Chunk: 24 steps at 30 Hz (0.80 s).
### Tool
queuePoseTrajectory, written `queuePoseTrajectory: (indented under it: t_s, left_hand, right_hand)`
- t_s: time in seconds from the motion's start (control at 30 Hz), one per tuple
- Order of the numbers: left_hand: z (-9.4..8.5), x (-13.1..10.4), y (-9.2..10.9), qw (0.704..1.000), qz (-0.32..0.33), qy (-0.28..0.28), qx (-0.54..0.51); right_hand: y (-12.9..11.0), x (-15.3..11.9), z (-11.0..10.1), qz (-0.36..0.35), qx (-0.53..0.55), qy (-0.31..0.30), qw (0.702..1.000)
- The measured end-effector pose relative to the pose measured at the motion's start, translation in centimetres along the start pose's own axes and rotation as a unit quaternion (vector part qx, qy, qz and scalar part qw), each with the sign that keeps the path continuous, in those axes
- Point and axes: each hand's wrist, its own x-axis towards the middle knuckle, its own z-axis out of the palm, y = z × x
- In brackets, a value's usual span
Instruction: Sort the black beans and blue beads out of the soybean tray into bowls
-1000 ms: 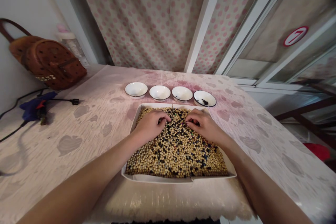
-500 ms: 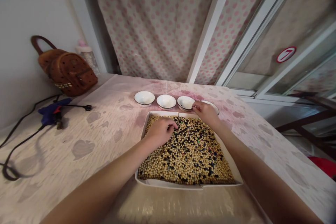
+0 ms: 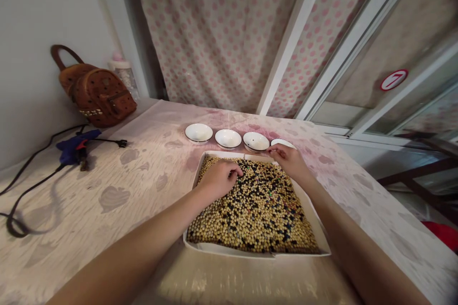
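A shallow white tray (image 3: 318, 221) holds a layer of small round pieces (image 3: 246, 219), like beans or beads, mostly tan with many black and a few coloured ones. My left hand (image 3: 222, 176) rests on them at the tray's far left, fingers curled in; whatever they hold, if anything, is hidden. Over the tray's far right edge hovers my right hand (image 3: 286, 158), its fingers slightly apart with nothing visible between them. It is close to a white bowl (image 3: 256, 141) with a few dark specks inside, and it partly covers the rightmost bowl (image 3: 282, 143).
Two more white bowls, the leftmost (image 3: 198, 133) and its neighbour (image 3: 228, 138), complete the row behind the tray. On the left lie a blue corded tool (image 3: 73, 147) and its black cable. A brown backpack (image 3: 103, 97) and a clear bottle (image 3: 123, 74) stand by the wall.
My right hand has drawn back from the third bowl toward the right and nearer me, and its fingertips have parted. A dark speck shows in that bowl. My left hand stays put.
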Motion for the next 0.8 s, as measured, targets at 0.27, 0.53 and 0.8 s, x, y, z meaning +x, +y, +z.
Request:
queuePoseTrajectory:
  t_s: [0.27, 0.53, 0.8]
  left_hand:
    - [0.0, 0.0, 0.1, 1.000, -0.006, -0.008, -0.007]
    - [-0.2, 0.1, 0.2, 1.000, -0.016, -0.019, -0.002]
    - [-0.3, 0.2, 0.2, 1.000, -0.016, -0.024, 0.003]
  right_hand:
    - [-0.3, -3.6, -1.3, 0.018, -0.021, -0.073, 0.997]
    - [-1.0, -4.8, -2.6, -0.015, -0.026, -0.149, 0.988]
    - [-1.9, -5.0, -1.7, -0.034, -0.022, -0.193, 0.980]
